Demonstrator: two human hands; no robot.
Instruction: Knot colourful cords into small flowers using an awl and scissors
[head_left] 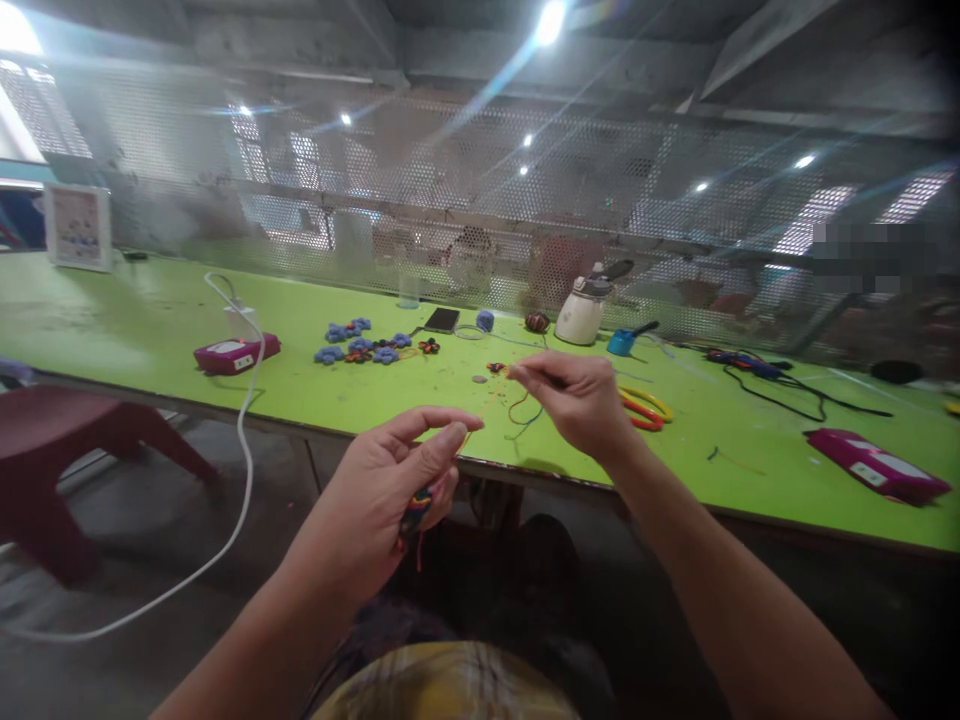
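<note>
My left hand (pixel 397 480) is closed around a small dark woven piece with coloured stripes (pixel 415 512), and thumb and index finger pinch a thin thread at its upper end. A short pink thread (pixel 419 552) dangles below the palm. To the right and slightly higher, over the table edge, my right hand (pixel 574 395) is closed in a pinch on a thin thread. A loose orange and blue thread (pixel 517 412) curves beneath its fingers. Just beyond the fingertips lies a small multicoloured knotted piece (pixel 496 368). The strand between the hands is too fine to follow.
On the green table (pixel 720 410) lie blue and dark yarn flowers (pixel 358 345), a phone (pixel 442 320), yellow and red handles (pixel 646 408) and two magenta boxes (pixel 238 353). A white bottle (pixel 581 312) stands behind. A white cable (pixel 244 450) hangs off the left edge near a maroon stool (pixel 82 430).
</note>
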